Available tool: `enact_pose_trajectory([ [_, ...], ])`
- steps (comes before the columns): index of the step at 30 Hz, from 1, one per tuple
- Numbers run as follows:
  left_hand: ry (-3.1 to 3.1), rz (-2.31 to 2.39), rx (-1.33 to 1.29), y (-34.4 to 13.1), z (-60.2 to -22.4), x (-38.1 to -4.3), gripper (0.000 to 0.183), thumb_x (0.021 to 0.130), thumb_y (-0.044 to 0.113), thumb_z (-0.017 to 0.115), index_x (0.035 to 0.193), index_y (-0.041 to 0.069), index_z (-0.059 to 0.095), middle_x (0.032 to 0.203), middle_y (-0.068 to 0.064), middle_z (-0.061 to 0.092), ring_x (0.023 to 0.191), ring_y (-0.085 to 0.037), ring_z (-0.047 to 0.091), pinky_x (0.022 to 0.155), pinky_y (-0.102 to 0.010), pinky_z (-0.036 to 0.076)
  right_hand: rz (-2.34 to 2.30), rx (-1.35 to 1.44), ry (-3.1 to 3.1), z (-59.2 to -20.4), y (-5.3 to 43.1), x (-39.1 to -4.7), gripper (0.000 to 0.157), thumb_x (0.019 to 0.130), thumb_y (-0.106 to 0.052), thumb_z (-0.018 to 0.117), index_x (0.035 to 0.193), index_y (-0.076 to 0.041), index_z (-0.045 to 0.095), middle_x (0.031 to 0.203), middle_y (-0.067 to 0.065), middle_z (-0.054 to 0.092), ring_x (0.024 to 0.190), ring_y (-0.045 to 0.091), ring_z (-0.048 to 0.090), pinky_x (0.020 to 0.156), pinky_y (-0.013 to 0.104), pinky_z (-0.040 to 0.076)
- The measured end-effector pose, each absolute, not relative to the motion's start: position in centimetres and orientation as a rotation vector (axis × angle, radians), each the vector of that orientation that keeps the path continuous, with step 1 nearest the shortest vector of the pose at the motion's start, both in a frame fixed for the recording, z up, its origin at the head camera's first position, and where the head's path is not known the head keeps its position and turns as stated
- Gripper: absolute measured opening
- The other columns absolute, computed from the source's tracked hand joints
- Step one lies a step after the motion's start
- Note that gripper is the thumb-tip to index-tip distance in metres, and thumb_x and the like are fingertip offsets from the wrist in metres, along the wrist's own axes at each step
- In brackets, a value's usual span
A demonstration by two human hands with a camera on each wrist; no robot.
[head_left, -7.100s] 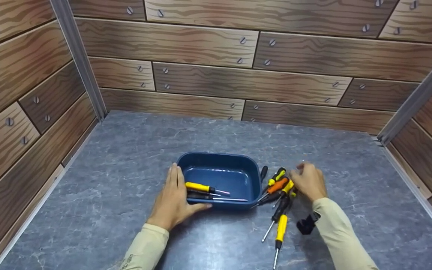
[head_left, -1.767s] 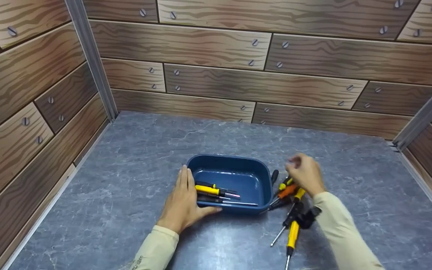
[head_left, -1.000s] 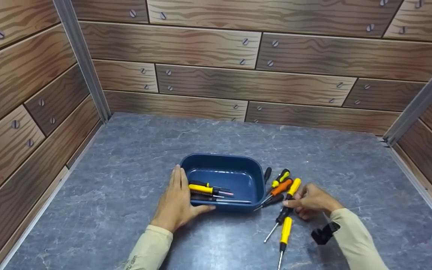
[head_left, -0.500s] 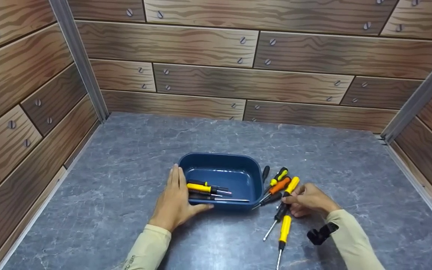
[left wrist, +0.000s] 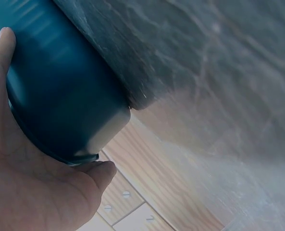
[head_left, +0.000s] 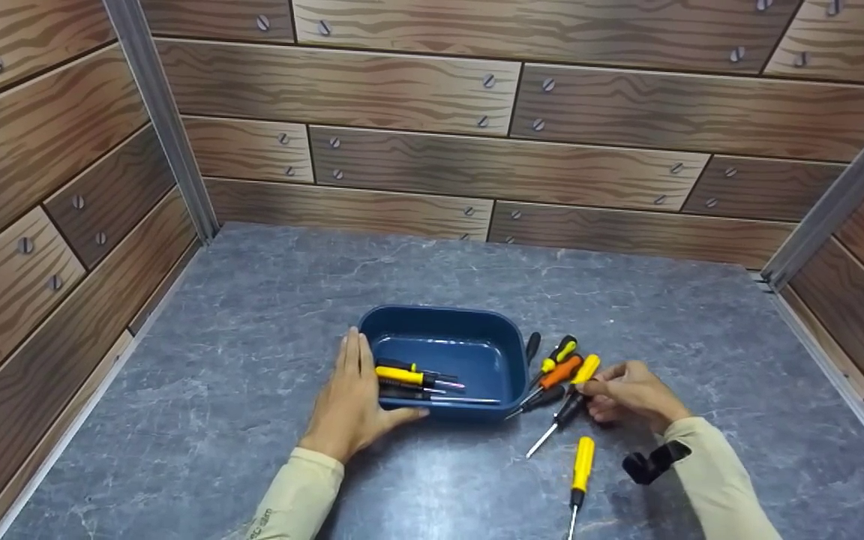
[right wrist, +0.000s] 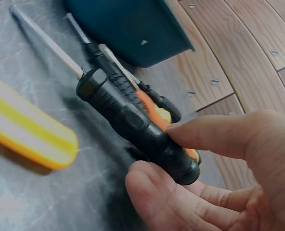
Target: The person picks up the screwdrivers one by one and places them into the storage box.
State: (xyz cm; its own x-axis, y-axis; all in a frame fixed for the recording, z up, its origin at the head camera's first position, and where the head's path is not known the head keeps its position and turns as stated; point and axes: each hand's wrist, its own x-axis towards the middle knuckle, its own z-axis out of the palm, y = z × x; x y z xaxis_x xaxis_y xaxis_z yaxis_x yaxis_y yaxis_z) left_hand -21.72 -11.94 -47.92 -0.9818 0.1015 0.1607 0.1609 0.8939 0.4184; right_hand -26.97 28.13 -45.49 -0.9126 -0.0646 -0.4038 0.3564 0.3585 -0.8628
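My left hand (head_left: 346, 405) lies against the left end of a blue tub (head_left: 439, 313), fingers straight along its side and thumb along the front rim. In the left wrist view, the thumb touches the tub's wall (left wrist: 60, 72). Several screwdrivers, including a yellow one (head_left: 400, 376), lie inside the tub. My right hand (head_left: 634, 397) pinches the handle of a black screwdriver (right wrist: 132, 120) between thumb and fingers, its shaft slanting down-left in the head view. Beside it are an orange-handled screwdriver (head_left: 561, 370) and a yellow-handled one (head_left: 587, 368).
A black-and-yellow screwdriver (head_left: 559, 354) and a black handle (head_left: 533, 346) lie by the tub's right end. Nearer the front edge is another yellow screwdriver (head_left: 583, 461). Wood-patterned walls (head_left: 402, 157) enclose the grey marbled table (head_left: 267, 300).
One more black-and-yellow screwdriver came into the tub between the first two frames. Lately my right hand has drawn the black screwdriver slightly away, and the front yellow one has shifted right. The left hand stays put.
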Motion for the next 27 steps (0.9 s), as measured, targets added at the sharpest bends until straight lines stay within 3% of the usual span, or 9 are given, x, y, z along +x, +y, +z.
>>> enact_pose_trajectory([
  [13,-2.910,-0.628,-0.208,-12.0,-48.0,-21.6,0.139,0.069,0.085,0.066,0.158,-0.009,0.015,0.165,-0.027,0.011,0.153,-0.038,0.015,0.116,-0.050,0.034,-1.655,0.084,2.220,-43.5,28.8,-27.0,0.047,0.096,-0.002,0.065,0.128,0.025,0.044,0.095,0.016,0.071,0.078,0.022,0.073,0.078,0.035,0.061],
  [19,-2.924,-0.627,-0.210,-12.0,-48.0,-21.8,0.140,0.069,0.087,0.063,0.158,-0.009,0.014,0.166,-0.027,0.009,0.153,-0.037,0.013,0.118,-0.049,0.030,-1.701,0.006,2.259,-42.2,28.6,-27.1,0.057,0.096,-0.008,0.068,0.140,0.019,0.044,0.106,0.010,0.071,0.091,0.029,0.073,0.088,0.041,0.058],
  [22,-2.921,-0.646,-0.211,-12.0,-48.0,-21.8,0.140,0.069,0.086,0.064,0.158,-0.009,0.014,0.166,-0.027,0.008,0.153,-0.038,0.013,0.119,-0.050,0.028,-1.717,-0.006,2.257,-41.3,28.2,-27.2,0.061,0.096,-0.010,0.068,0.144,0.017,0.041,0.113,0.014,0.069,0.097,0.031,0.073,0.091,0.043,0.057],
  [27,-2.906,-0.650,-0.216,-12.0,-48.0,-21.7,0.140,0.068,0.085,0.066,0.157,-0.010,0.016,0.165,-0.028,0.010,0.153,-0.039,0.014,0.119,-0.050,0.028,-1.779,-0.004,2.254,-40.1,27.5,-27.4,0.056,0.095,-0.005,0.068,0.140,0.018,0.042,0.114,0.016,0.064,0.094,0.024,0.073,0.089,0.039,0.058],
])
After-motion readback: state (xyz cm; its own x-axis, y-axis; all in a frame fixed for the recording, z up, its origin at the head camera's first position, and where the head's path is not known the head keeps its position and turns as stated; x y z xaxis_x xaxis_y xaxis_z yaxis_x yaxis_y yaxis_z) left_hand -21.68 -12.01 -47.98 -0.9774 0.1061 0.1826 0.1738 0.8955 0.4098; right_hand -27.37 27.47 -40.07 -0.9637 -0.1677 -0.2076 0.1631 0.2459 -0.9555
